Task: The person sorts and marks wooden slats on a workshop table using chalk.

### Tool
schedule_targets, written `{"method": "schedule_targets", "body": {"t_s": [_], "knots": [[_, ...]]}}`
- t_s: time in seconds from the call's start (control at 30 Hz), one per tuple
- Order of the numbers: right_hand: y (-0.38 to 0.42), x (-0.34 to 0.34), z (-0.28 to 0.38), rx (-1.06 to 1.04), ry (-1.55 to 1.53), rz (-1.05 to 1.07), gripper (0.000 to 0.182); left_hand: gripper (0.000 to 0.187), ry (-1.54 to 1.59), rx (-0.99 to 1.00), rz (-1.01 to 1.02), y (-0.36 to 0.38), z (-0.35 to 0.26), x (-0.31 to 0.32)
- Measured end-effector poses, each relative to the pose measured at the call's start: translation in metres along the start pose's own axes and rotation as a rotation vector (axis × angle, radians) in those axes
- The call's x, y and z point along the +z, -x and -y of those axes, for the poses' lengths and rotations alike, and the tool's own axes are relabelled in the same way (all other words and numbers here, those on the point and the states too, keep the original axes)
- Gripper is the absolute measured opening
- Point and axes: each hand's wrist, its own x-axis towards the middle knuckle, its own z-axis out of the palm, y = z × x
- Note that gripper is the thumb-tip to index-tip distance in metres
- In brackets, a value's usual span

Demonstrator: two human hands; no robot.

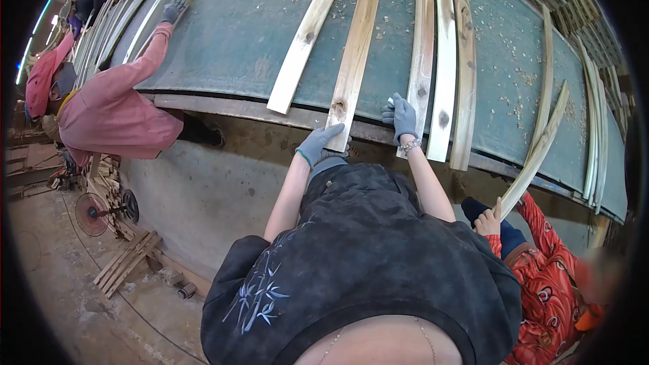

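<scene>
My left hand (323,144), in a grey glove, grips the near end of a long wooden board (357,54) that has a dark knot close to its end. My right hand (401,116), gloved too, is closed beside the left edge of another board (421,47); a small pale piece shows at its fingertips. Two more boards, a pale one (443,81) and a brown one (465,74), lie just to the right. On the left, a separate pale board (304,40) rests at a slant on the green table (263,27).
A person in pink (118,108) reaches over the table at the left. At the lower right, a person in red (544,284) holds a curved strip (541,155). More strips lie at the table's right end. A fan (92,214) and scrap wood (128,262) are on the floor.
</scene>
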Motion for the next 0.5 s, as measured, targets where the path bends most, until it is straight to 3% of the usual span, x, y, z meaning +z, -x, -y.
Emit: {"method": "schedule_targets", "body": {"t_s": [0.07, 0.17, 0.3, 0.37, 0.5], "knots": [[-0.003, -0.003, -0.003, 0.042, -0.045, 0.054, 0.03, 0.035, 0.052, -0.03, -0.027, -0.005, 0.009, -0.007], [0.005, 0.009, 0.002, -0.017, 0.163, -0.067, 0.03, 0.036, 0.04, -0.001, -0.14, -0.008, 0.019, -0.013], [0.008, 0.013, -0.002, 0.024, 0.148, -0.088, 0.029, 0.039, -0.011, 0.021, -0.157, -0.011, 0.025, -0.022], [0.005, 0.019, 0.001, 0.005, 0.27, -0.125, 0.026, 0.04, -0.085, 0.153, -0.259, -0.021, 0.027, -0.024], [-0.001, 0.038, 0.002, -0.06, 0.293, -0.07, 0.018, 0.041, -0.254, 0.383, -0.234, -0.034, 0.027, -0.026]]}}
